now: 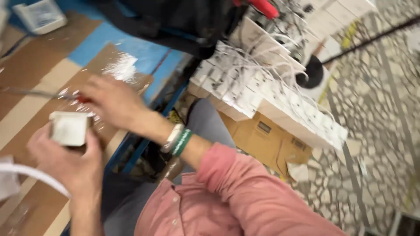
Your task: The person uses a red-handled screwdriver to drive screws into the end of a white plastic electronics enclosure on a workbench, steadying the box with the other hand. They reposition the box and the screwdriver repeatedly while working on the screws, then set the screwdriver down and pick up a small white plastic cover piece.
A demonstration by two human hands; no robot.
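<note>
Left hand (65, 164) gripping 1 white box (68, 128), right hand (111, 102) holding 1 tool (39, 93)

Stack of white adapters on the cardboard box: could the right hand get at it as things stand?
Probably not straight away. The right hand holds a red-handled tool over the workbench, turned away from the stack of white adapters; nothing lies between them, though.

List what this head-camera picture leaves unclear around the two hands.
- Tool in the right hand: motion blur hides its tip and kind.
- White block in the left hand: the fingers cover its underside.
- White cable: cut off by the left edge.
- White parts stacked on the box: too blurred to identify.
</note>
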